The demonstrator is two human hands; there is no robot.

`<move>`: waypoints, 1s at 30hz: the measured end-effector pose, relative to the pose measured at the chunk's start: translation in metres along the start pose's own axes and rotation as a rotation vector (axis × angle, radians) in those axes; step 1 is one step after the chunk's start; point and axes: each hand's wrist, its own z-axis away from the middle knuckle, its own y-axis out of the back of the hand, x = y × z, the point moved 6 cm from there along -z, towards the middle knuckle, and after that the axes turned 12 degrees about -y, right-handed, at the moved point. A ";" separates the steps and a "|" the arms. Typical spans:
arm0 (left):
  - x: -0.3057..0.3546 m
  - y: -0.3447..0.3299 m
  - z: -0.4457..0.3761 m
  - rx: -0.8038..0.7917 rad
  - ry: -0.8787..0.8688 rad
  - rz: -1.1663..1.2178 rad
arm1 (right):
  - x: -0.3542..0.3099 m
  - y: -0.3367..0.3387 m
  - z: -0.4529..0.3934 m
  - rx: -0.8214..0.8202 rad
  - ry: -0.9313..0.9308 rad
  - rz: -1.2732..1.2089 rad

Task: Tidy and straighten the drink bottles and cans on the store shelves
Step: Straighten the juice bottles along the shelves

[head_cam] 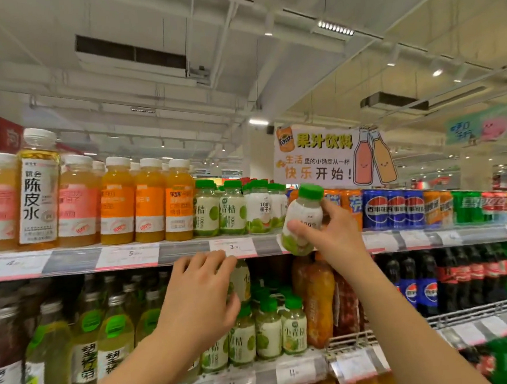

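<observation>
Head view, room: supermarket aisle, white ceiling with an air vent (pixel 131 52), juice sign (pixel 327 157) above the top shelf (pixel 72 259).
Shelves: orange juice bottles (pixel 147 202), Pepsi cans (pixel 395 208), price tags along the edges.
Right hand (pixel 327 231): fingers and thumb curled round a green-capped coconut water bottle (pixel 302 215), tilted, before the top shelf edge.
Left hand (pixel 202 296): fingers curled round a green-labelled juice bottle (pixel 242 280) on the lower shelf (pixel 287 373).

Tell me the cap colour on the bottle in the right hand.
Green. The small bottle in the right hand shows its green cap clearly in the head view.
</observation>
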 end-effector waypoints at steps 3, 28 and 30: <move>0.000 0.004 -0.004 0.041 0.010 -0.008 | -0.006 0.001 -0.034 0.020 -0.005 0.006; 0.003 0.014 -0.008 -0.019 0.081 0.049 | 0.047 -0.046 -0.092 -0.111 -0.100 -0.037; 0.004 0.014 -0.008 -0.034 0.081 0.060 | 0.047 -0.048 -0.090 -0.100 -0.092 -0.021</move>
